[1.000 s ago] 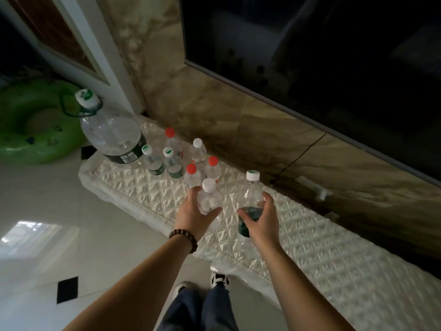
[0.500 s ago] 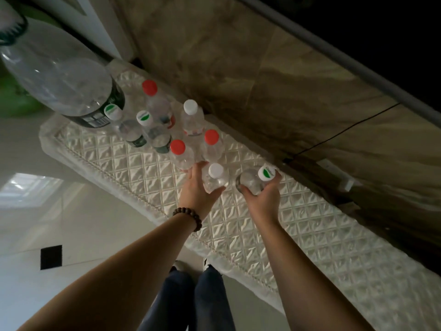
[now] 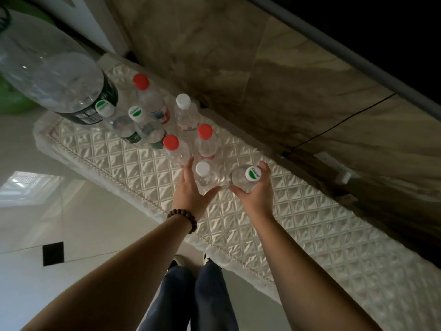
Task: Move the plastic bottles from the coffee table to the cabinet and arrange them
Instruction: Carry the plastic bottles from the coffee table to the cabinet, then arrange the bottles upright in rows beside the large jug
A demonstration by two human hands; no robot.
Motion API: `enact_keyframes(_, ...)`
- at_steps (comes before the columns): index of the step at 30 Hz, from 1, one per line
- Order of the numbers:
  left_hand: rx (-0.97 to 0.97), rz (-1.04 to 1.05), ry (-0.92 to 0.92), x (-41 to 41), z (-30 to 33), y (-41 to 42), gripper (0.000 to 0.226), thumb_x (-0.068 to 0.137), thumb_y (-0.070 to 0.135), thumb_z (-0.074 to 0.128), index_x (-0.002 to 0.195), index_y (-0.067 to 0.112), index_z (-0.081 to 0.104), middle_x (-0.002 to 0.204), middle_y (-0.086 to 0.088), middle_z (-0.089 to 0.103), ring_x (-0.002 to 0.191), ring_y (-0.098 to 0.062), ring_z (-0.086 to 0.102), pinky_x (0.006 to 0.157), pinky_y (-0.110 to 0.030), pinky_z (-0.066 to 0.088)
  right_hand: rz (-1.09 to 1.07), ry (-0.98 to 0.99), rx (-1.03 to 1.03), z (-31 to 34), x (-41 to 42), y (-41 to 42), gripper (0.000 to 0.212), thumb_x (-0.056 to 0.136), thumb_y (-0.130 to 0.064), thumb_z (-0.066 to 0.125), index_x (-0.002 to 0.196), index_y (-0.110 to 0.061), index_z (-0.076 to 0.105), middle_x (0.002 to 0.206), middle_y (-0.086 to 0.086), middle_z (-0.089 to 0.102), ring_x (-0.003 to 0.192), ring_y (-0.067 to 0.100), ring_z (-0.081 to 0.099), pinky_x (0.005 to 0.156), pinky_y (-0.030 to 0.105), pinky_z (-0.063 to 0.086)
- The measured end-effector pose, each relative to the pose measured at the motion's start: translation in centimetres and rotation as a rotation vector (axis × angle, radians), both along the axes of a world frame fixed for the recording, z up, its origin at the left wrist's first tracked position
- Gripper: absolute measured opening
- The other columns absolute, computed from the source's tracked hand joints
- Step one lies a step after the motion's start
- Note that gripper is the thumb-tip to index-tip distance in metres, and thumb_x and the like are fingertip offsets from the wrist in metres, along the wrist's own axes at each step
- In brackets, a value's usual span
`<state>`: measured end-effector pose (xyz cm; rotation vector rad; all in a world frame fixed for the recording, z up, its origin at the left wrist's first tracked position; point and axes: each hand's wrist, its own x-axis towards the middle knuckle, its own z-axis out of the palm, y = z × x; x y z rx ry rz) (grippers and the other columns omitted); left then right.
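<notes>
My left hand [image 3: 191,194] grips a clear white-capped bottle [image 3: 205,177] standing on the low cabinet's quilted white cover [image 3: 298,218]. My right hand [image 3: 256,197] holds a green-and-white-capped bottle [image 3: 245,178] upright just to its right. Behind them stand several small bottles in a cluster: two red-capped ones [image 3: 175,150] [image 3: 206,142], a white-capped one [image 3: 186,113], a taller red-capped one [image 3: 150,96] and two green-capped ones [image 3: 140,123] [image 3: 112,115]. A large clear jug [image 3: 52,75] with a dark label stands at the far left end.
A marbled wall panel [image 3: 238,68] rises right behind the cabinet, with a dark screen edge [image 3: 358,56] above and a white power strip [image 3: 338,168] at its foot. A green inflatable ring [image 3: 14,101] lies on the glossy tiled floor at left. My shoes [image 3: 191,261] stand against the cabinet front.
The view has tilted downward and closer over the cabinet. Both hands have lowered their bottles onto the cover beside the cluster.
</notes>
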<state>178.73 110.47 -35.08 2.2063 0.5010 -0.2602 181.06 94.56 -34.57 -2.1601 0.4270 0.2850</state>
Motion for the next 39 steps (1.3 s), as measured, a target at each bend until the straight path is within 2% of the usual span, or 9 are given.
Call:
enact_keyframes(4, 0.114, -0.09, -0.039, -0.9, 2.7, 0.6, 0.094, 0.077, 0.057, 0.063, 0.149, 0.028, 0.009, 0.154, 0.003, 0.024, 0.141, -0.018, 0.021, 0.113, -0.043, 0.027, 0.044, -0.011, 0.01, 2.9, -0.5, -0.4, 0.106, 0.065, -0.036, 0.083, 0.148, -0.025, 0.017, 0.152, 0.006, 0.032, 0.138, 0.024, 0.034, 0.102, 0.028, 0.033)
enact_keyframes(9, 0.27, -0.125, -0.044, -2.6, 8.1, 1.4, 0.084, 0.084, 0.065, 0.045, 0.149, 0.031, 0.005, 0.158, 0.005, 0.012, 0.145, -0.016, 0.005, 0.118, -0.042, 0.012, 0.12, -0.044, -0.014, 8.3, -0.9, -0.6, 0.102, 0.071, -0.043, 0.077, 0.148, -0.028, 0.013, 0.155, 0.0, 0.026, 0.14, 0.021, 0.029, 0.104, 0.028, 0.031)
enact_keyframes(13, 0.32, -0.079, -0.054, -3.6, 12.5, 2.2, 0.078, 0.087, 0.064, 0.037, 0.15, 0.031, 0.005, 0.158, 0.005, 0.007, 0.145, -0.015, -0.001, 0.118, -0.042, 0.007, 0.177, -0.092, -0.037, 12.6, -1.3, -0.7, 0.09, 0.078, -0.048, 0.07, 0.148, -0.026, 0.017, 0.155, 0.0, 0.026, 0.14, 0.019, 0.029, 0.108, 0.032, 0.033)
enact_keyframes(19, 0.378, 0.045, -0.089, -4.5, 17.5, 4.2, 0.075, 0.089, 0.06, 0.039, 0.15, 0.028, 0.01, 0.158, 0.003, 0.009, 0.146, -0.016, 0.0, 0.118, -0.043, 0.007, 0.365, -0.17, -0.116, 16.9, -1.6, 0.6, 0.068, 0.089, -0.047, 0.054, 0.147, -0.021, 0.027, 0.157, 0.005, 0.021, 0.144, 0.02, 0.02, 0.113, 0.037, 0.03)
enact_keyframes(27, 0.389, 0.221, -0.091, -5.2, 20.0, 9.0, 0.075, 0.089, 0.057, 0.043, 0.15, 0.025, 0.014, 0.158, 0.001, 0.012, 0.146, -0.016, 0.003, 0.118, -0.041, 0.009, 0.494, -0.236, -0.138, 19.8, 0.2, 5.1, 0.054, 0.092, -0.042, 0.051, 0.141, -0.024, 0.037, 0.156, 0.002, 0.024, 0.142, 0.02, 0.024, 0.11, 0.035, 0.031)
enact_keyframes(39, 0.269, 0.318, -0.07, -4.3, 19.0, 18.2, 0.07, 0.089, 0.053, 0.047, 0.148, 0.025, 0.021, 0.156, 0.002, 0.021, 0.145, -0.015, 0.009, 0.118, -0.041, 0.013, 0.59, -0.231, -0.22, 19.9, 5.8, 15.4, 0.054, 0.089, -0.036, 0.06, 0.136, -0.015, 0.046, 0.151, 0.007, 0.033, 0.14, 0.022, 0.028, 0.111, 0.036, 0.032)
